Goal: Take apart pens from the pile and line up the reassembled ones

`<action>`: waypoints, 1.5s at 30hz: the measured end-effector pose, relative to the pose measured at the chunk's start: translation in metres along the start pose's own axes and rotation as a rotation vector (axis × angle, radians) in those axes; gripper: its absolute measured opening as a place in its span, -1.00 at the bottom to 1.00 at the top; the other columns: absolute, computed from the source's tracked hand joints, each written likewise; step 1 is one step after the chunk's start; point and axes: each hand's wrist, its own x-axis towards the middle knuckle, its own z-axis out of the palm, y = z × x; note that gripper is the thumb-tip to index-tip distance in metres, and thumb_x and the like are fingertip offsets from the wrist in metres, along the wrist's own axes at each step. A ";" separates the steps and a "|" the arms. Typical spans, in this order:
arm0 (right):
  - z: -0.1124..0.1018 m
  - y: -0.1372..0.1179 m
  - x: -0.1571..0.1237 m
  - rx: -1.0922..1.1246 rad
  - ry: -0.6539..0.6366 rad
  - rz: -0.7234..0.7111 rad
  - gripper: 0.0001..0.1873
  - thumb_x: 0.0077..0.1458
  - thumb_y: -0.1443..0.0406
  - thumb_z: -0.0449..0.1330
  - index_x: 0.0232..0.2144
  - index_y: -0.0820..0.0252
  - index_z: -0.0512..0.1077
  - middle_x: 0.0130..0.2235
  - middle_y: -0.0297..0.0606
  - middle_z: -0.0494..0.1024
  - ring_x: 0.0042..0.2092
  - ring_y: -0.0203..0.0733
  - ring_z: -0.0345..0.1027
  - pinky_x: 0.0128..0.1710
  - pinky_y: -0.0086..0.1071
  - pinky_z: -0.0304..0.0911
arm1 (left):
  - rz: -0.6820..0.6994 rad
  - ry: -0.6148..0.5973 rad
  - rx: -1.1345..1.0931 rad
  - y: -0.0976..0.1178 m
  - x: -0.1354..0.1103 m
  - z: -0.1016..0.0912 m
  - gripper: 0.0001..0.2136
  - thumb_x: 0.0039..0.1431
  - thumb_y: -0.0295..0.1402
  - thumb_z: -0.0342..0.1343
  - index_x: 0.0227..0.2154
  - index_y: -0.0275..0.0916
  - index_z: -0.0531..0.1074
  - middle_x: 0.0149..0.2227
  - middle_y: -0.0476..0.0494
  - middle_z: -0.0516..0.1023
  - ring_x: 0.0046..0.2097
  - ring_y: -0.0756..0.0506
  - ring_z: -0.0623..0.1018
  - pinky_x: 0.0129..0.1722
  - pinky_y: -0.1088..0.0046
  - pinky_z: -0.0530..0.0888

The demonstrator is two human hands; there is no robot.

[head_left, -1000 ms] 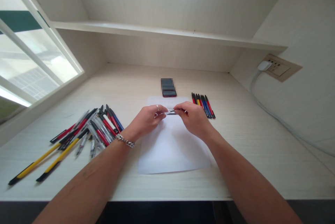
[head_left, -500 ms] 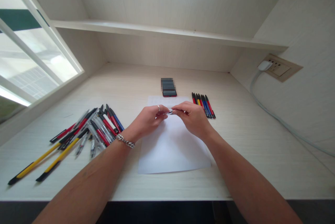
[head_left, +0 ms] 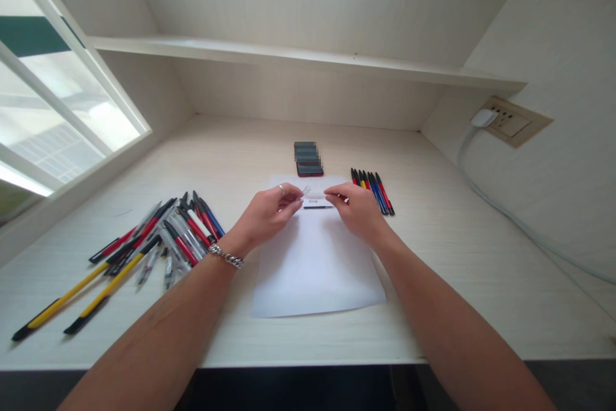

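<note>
Both my hands meet over the far end of a white sheet of paper (head_left: 315,263). My left hand (head_left: 266,214), with a ring and a wrist chain, pinches one end of a clear pen barrel (head_left: 315,195). My right hand (head_left: 357,209) pinches its other end. Just below the barrel a thin dark piece (head_left: 317,207), like a refill, lies on the paper or hangs just above it. A heap of red, blue, yellow and clear pens (head_left: 163,238) lies to the left. A neat row of several pens (head_left: 373,192) lies to the right of my right hand.
A phone (head_left: 308,159) lies beyond the paper. Two long yellow and black pens (head_left: 72,302) point at the desk's front left. A wall socket (head_left: 510,121) with a white plug and cable is on the right wall. A shelf (head_left: 308,61) runs above the desk.
My hands have shifted slightly away from me and drawn a little apart. The clear barrel now shows between them, and the dark thin piece sits below it.
</note>
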 end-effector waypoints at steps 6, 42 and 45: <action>0.005 0.016 0.003 -0.153 -0.079 0.073 -0.83 0.08 0.36 0.20 -0.30 0.11 0.59 -0.24 -0.24 0.59 -0.25 -0.20 0.42 -0.18 -0.33 0.26 | -0.008 0.028 0.092 -0.002 0.001 -0.002 -0.80 0.19 -0.22 0.07 -0.21 -0.19 0.45 -0.18 -0.15 0.58 -0.16 -0.13 0.57 -0.11 0.31 0.50; -0.034 -0.003 0.004 -0.309 0.005 -0.050 -0.81 0.14 0.36 0.12 -0.34 0.07 0.55 -0.28 -0.31 0.59 -0.23 -0.14 0.30 -0.23 -0.31 0.14 | -0.050 0.082 0.292 -0.010 0.003 -0.007 -0.86 0.15 -0.31 0.08 -0.25 -0.17 0.46 -0.27 -0.10 0.59 -0.23 -0.09 0.57 -0.13 0.37 0.48; -0.032 -0.003 0.003 -0.336 -0.013 -0.066 -0.79 0.17 0.36 0.11 -0.33 0.06 0.55 -0.28 -0.31 0.59 -0.24 -0.15 0.28 -0.24 -0.31 0.13 | -0.049 0.074 0.296 -0.008 0.003 -0.007 -0.86 0.14 -0.34 0.07 -0.25 -0.17 0.47 -0.26 -0.09 0.60 -0.22 -0.09 0.58 -0.13 0.38 0.48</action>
